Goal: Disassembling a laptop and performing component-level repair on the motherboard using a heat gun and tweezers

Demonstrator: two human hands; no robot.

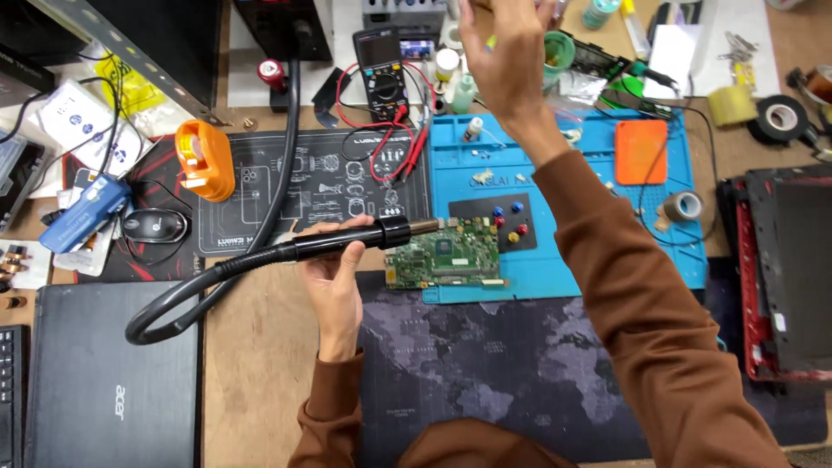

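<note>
From the head view: the person's left hand (pixel 334 277) is wrapped tight around the black handle of a hot air wand (pixel 347 243), the metal nozzle pointing right and hovering just over the left edge of the green circuit board (pixel 444 253). The board lies on the blue work mat (pixel 572 260), at its lower left, just below a small dark pad with coloured knobs. The wand's thick black hose (pixel 217 277) loops back across the wooden bench and up to the station at the top.

The right hand (pixel 507 56) is way up at the back of the bench, fingers pinched around something small near the bottles and the green tape roll (I honestly can't tell what it's got, the top edge cuts it off).

Looks to me like the heating step is set up but on pause while the other hand fetches a tool or supply. Whatever comes next would need the nozzle kept steady above the board, not touching it.

A multimeter (pixel 381 65) with red leads sits on the black mat.
</note>
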